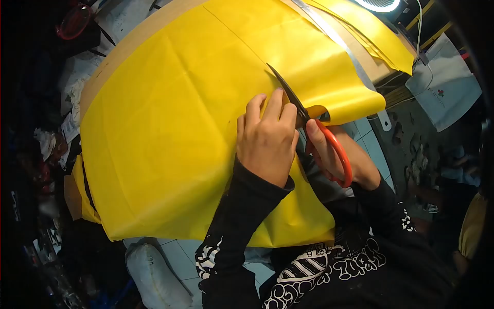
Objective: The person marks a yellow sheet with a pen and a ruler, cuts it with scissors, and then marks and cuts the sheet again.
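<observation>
A large yellow sheet (159, 129) covers most of the table and hangs over its near edge. My right hand (329, 149) grips a pair of scissors (340, 152) with orange-red handles. Their dark upper blade lies over the sheet, pointing away and to the left, near a thin dark line drawn on the material. The lower blade is hidden. Behind the blades, the cut edge curls up on the right. My left hand (267, 136) rests on the sheet just left of the scissors, fingers spread and slightly bent, holding nothing.
The tan table edge (116, 67) shows at the far left. A metal ruler (355, 62) lies at the right, beside more folded yellow material (378, 44). A round lamp (380, 4) shines at the top right. A stuffed white sack (154, 278) stands on the tiled floor.
</observation>
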A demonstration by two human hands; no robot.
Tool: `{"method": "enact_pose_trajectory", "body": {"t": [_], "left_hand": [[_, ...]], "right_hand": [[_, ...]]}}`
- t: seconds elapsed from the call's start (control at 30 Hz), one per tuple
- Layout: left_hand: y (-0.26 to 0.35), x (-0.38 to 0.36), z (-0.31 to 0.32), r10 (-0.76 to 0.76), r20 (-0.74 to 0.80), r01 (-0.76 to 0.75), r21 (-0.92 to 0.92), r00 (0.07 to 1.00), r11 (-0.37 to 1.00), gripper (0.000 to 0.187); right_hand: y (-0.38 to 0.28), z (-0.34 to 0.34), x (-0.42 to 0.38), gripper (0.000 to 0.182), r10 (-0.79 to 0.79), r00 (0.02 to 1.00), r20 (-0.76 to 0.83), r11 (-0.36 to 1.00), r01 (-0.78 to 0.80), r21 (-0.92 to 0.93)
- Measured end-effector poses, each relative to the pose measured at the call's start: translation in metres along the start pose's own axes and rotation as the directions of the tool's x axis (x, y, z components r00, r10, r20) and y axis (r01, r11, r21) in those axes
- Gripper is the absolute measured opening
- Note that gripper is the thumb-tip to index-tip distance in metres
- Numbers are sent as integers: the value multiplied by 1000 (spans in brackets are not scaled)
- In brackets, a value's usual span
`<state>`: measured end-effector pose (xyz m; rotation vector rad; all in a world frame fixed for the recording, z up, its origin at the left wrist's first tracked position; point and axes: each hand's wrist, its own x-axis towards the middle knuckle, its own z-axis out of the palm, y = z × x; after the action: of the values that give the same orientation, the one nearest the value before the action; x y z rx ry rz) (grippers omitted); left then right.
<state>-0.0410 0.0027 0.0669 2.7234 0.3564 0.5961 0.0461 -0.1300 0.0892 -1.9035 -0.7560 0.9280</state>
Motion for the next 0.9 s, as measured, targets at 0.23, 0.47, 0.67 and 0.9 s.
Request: {"method": "enact_pose_trajectory", "body": {"t": [0.23,0.47,0.67,0.9], "left_hand": [[4,-2,1,-7,-16,7,32,1000,999,18],[6,-3,6,2,-34,1,81,999,997,14],[7,-4,3,-9,-4,10,83,1000,997,19],[6,-6,-1,-5,45,1,71,999,997,22]], "right_hand": [[3,0,1,42,-4,1000,-1,1000,4,-14],[1,-1,-1,43,1,1000,-3,1000,-1,-8],[-3,-4,-1,43,-9,1000,-5,1000,9,0],[-2,-5,-1,42,-66,998,-20,998,66,-8]]}}
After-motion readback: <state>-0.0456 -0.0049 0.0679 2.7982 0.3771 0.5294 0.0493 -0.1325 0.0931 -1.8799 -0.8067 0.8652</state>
